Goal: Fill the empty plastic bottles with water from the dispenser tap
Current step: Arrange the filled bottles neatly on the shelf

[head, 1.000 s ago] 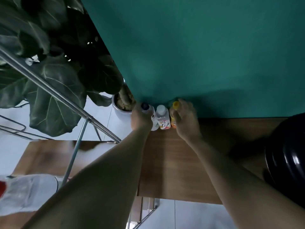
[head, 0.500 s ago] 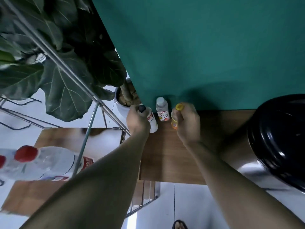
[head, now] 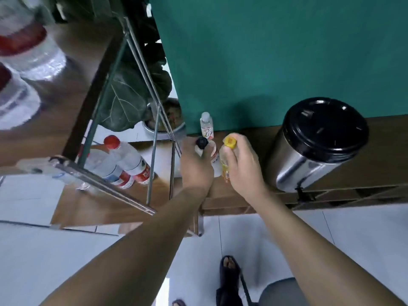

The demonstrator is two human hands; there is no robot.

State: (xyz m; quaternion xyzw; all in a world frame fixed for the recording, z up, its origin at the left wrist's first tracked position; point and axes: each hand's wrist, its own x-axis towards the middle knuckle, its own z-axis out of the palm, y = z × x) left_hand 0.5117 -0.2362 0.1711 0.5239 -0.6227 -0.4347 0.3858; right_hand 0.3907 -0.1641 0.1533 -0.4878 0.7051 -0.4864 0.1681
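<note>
Head view: left hand (head: pixel 195 166) grips black-capped bottle (head: pixel 202 143), right hand (head: pixel 241 166) grips yellow-capped bottle (head: pixel 229 142), contents unclear.

Dispenser (head: pixel 309 155): brushed silver body, glossy black lid (head: pixel 326 127). Held bottles: one black-capped (head: pixel 202 142), one yellow-capped (head: pixel 229 141) with yellow-orange label; a white-capped bottle (head: pixel 206 125) carries a white, orange-printed label. Wall (head: pixel 276 51) teal; shelf bottles (head: pixel 130 160) clear, red caps, red labels.

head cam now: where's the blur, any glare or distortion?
Head view: heavy blur on the red-capped bottles at upper left; both hands and the small white-capped bottle stay fairly sharp. Glare streaks the steel dispenser. Wide-angle bending shows in the rack bars.
</note>
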